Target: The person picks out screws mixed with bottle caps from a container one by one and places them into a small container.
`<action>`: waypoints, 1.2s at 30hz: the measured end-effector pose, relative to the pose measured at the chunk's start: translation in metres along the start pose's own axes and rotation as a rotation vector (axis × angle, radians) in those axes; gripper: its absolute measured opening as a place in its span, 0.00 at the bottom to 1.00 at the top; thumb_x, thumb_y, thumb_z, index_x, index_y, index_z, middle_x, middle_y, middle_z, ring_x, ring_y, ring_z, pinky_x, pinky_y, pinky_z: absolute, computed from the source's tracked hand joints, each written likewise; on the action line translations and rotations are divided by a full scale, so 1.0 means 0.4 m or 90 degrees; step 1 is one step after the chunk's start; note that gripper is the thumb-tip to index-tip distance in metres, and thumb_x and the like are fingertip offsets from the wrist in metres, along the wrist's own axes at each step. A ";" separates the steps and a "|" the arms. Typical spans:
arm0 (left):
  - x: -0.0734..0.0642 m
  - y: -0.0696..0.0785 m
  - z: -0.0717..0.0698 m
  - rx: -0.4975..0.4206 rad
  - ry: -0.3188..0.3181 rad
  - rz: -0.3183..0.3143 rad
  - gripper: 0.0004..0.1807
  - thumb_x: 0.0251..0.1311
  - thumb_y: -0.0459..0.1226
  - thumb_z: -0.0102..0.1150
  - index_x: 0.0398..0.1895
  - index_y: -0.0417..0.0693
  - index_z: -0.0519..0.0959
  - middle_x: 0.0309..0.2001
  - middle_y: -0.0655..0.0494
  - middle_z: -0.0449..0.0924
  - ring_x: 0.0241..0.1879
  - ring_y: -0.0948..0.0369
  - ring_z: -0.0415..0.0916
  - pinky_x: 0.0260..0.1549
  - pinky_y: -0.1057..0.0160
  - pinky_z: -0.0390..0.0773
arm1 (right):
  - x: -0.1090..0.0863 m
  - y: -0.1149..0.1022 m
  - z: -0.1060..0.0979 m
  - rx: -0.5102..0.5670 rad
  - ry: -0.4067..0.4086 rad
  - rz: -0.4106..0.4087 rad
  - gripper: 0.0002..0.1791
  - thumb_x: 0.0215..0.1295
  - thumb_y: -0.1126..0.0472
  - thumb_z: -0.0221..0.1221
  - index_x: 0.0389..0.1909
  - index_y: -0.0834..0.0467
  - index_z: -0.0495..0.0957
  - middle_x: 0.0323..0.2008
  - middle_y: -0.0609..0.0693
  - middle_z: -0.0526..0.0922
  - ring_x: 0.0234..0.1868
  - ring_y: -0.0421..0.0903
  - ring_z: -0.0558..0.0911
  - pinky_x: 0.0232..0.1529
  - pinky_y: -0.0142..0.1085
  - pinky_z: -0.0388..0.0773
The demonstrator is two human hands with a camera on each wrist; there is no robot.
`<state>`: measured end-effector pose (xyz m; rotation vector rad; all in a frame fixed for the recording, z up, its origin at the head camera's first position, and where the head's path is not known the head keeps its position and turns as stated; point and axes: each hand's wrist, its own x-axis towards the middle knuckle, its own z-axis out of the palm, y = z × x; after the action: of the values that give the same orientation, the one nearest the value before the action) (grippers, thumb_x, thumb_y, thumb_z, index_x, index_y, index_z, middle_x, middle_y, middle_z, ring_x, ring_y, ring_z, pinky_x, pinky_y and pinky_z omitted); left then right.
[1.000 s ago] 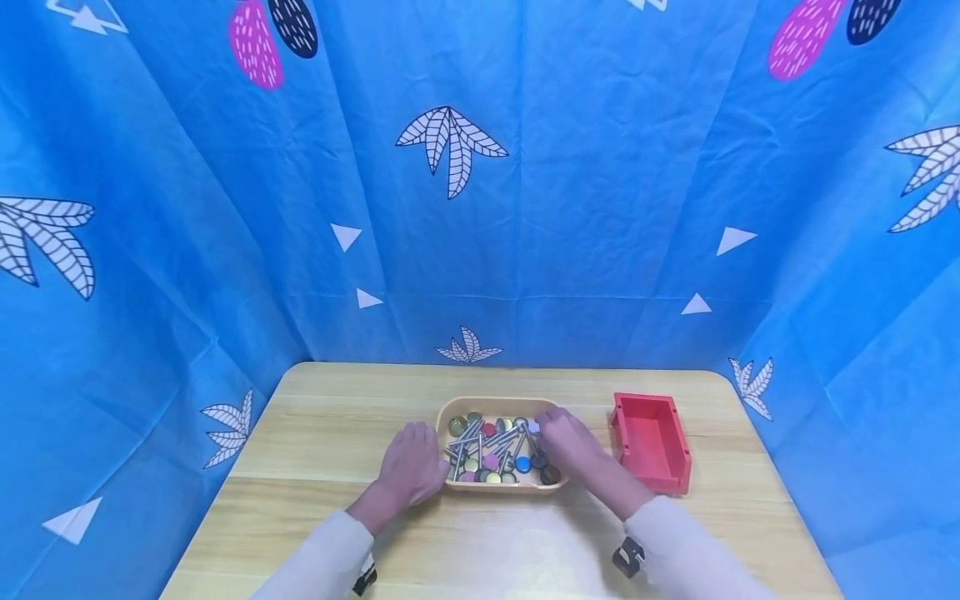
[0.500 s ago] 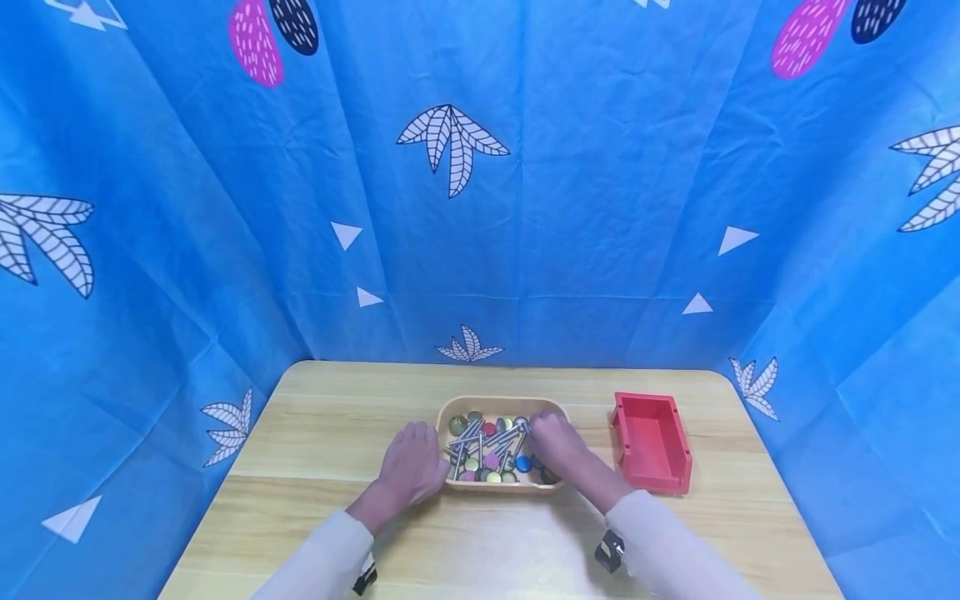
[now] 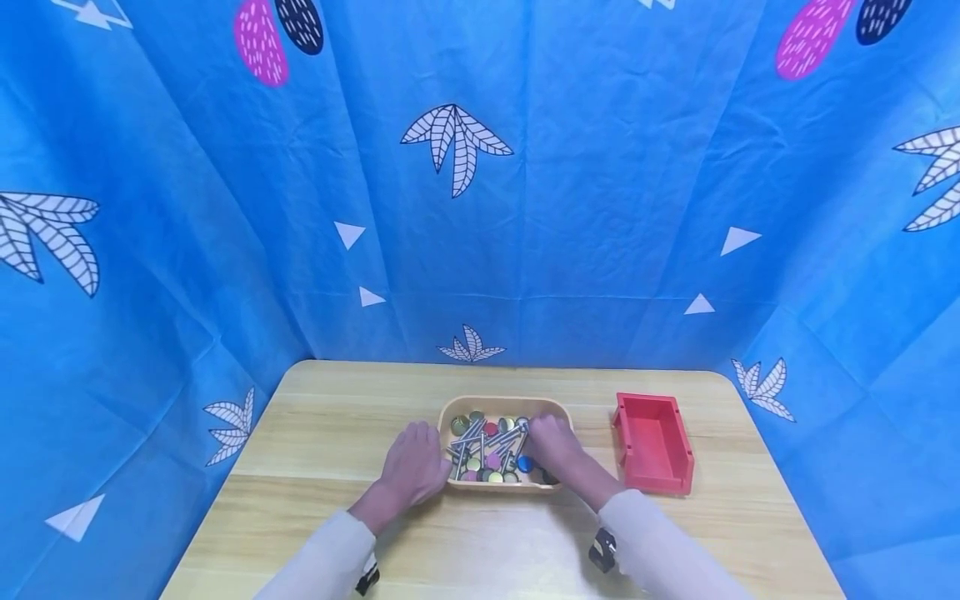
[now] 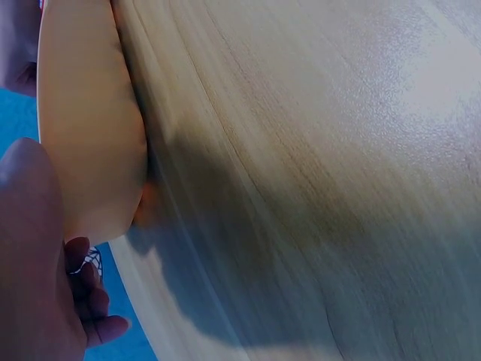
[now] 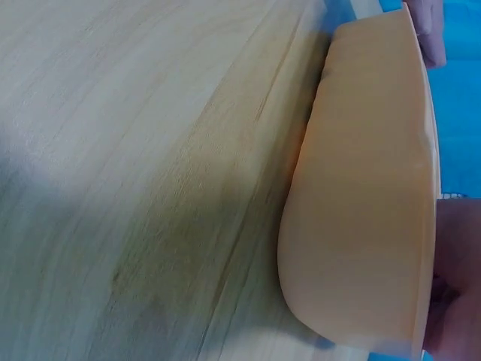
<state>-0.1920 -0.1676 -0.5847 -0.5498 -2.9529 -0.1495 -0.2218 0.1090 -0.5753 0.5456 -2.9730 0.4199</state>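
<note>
A shallow peach-coloured tray [image 3: 501,487] stands mid-table, holding several long metal bolts [image 3: 482,450] and round caps in green, red, pink, yellow and blue, among them a blue cap [image 3: 525,464]. My left hand [image 3: 414,463] grips the tray's left end; in the left wrist view its thumb [image 4: 30,188] lies at the rim and its fingers curl by the outer wall. Inside the tray's right part, my right hand [image 3: 553,446] reaches down among the pieces. Its fingertips are hidden, and in the right wrist view the tray wall [image 5: 361,203] covers most of that hand.
A red open bin [image 3: 654,443] stands on the wooden table [image 3: 337,417], to the right of the tray and beyond my right forearm. Blue patterned cloth [image 3: 480,250] hangs behind the table and along both sides.
My right hand has moved left and slightly lower within the tray, from its right rim toward the bolts. My left hand stays at the left end, and the tray has not shifted.
</note>
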 end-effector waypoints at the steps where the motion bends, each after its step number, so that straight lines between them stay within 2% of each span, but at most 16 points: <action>1: 0.001 0.000 0.000 0.000 0.000 0.000 0.12 0.58 0.43 0.55 0.27 0.45 0.66 0.26 0.54 0.61 0.28 0.57 0.57 0.30 0.62 0.60 | 0.001 0.001 0.002 0.002 0.003 0.001 0.07 0.55 0.68 0.67 0.21 0.60 0.80 0.18 0.50 0.77 0.18 0.43 0.72 0.21 0.33 0.74; 21: 0.005 0.006 -0.003 -0.021 -0.016 -0.015 0.11 0.56 0.43 0.51 0.27 0.46 0.65 0.26 0.54 0.60 0.28 0.58 0.57 0.29 0.63 0.58 | -0.001 -0.008 0.017 -0.035 0.001 0.028 0.07 0.55 0.71 0.63 0.20 0.61 0.80 0.20 0.53 0.79 0.19 0.44 0.73 0.22 0.35 0.76; 28: 0.004 0.005 0.000 -0.022 -0.005 -0.015 0.10 0.55 0.43 0.51 0.27 0.45 0.66 0.26 0.54 0.61 0.27 0.58 0.57 0.29 0.63 0.59 | -0.004 -0.011 0.009 -0.056 0.022 -0.005 0.05 0.53 0.71 0.65 0.22 0.61 0.81 0.19 0.52 0.79 0.18 0.43 0.72 0.21 0.32 0.75; 32: 0.001 0.004 0.003 -0.037 -0.002 -0.019 0.10 0.54 0.42 0.51 0.26 0.46 0.66 0.26 0.54 0.61 0.27 0.58 0.57 0.28 0.64 0.58 | -0.005 -0.012 0.003 -0.065 0.042 -0.022 0.09 0.49 0.67 0.72 0.19 0.60 0.80 0.18 0.50 0.78 0.17 0.41 0.70 0.19 0.31 0.71; 36: 0.000 0.001 0.003 -0.042 -0.003 -0.022 0.10 0.55 0.42 0.51 0.25 0.47 0.65 0.26 0.54 0.61 0.27 0.58 0.57 0.29 0.64 0.58 | -0.006 -0.011 -0.002 -0.099 0.067 -0.034 0.10 0.46 0.66 0.73 0.18 0.59 0.80 0.18 0.50 0.78 0.17 0.42 0.71 0.18 0.33 0.73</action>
<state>-0.1919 -0.1669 -0.5859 -0.5080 -2.9729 -0.2506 -0.2179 0.1061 -0.5736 0.5658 -2.8517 0.2032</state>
